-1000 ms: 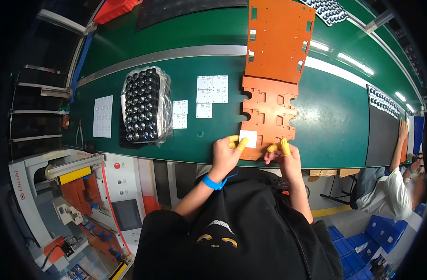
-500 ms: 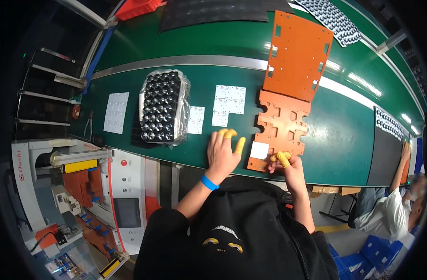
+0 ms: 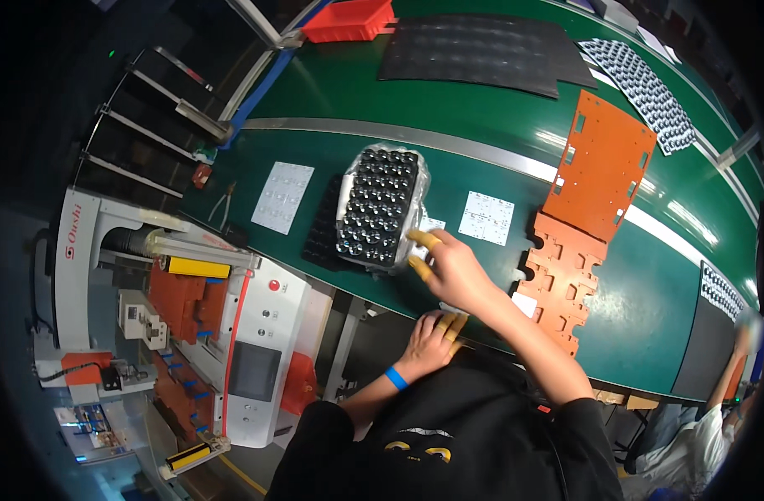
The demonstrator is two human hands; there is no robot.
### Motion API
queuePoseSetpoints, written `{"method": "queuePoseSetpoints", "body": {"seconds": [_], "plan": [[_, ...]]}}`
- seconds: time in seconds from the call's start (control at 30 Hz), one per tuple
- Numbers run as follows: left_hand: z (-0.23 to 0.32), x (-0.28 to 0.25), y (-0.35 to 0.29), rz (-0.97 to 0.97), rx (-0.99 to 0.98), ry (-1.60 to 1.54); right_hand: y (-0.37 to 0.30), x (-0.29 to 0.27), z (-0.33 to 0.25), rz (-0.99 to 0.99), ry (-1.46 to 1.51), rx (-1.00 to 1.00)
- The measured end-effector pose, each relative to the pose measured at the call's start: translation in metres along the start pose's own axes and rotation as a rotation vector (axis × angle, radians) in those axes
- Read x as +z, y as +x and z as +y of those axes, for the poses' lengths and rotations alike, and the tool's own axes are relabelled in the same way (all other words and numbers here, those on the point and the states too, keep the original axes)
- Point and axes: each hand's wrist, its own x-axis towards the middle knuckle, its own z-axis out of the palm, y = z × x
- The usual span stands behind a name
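Touching plastic-wrapped black dimpled tray (image 3: 380, 207): right hand (image 3: 453, 269), grip open; left (image 3: 428, 341) flat.

Green table (image 3: 649, 317), orange plates (image 3: 597, 167), black dimpled tray (image 3: 378, 204), yellow-tipped fingers (image 3: 422, 239), blue wristband (image 3: 395, 378)

A black tray of small round lens-like parts (image 3: 379, 205), wrapped in clear film, lay left of centre in the frame on the green belt, its long side running up the picture. It rested partly atop a flat black tray (image 3: 322, 234) at its left. Its lower right corner was just beside yellow-capped fingertips.
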Motion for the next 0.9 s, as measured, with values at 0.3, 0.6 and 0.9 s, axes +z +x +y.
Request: {"method": "queuePoseSetpoints", "body": {"seconds": [0.3, 0.6, 0.9], "plan": [[-0.003, -0.018, 0.002, 0.047, 0.137, -0.214, 0.043, 0.029, 0.030, 0.076, -0.384, -0.387], [0.001, -0.053, 0.020, 0.235, 0.044, -0.094, -0.056, -0.009, 0.028, 0.124, 0.628, 0.242], [0.030, -0.047, 0.075, 0.264, 0.012, -0.600, -0.159, -0.047, 0.037, 0.388, 0.831, 0.462]]}}
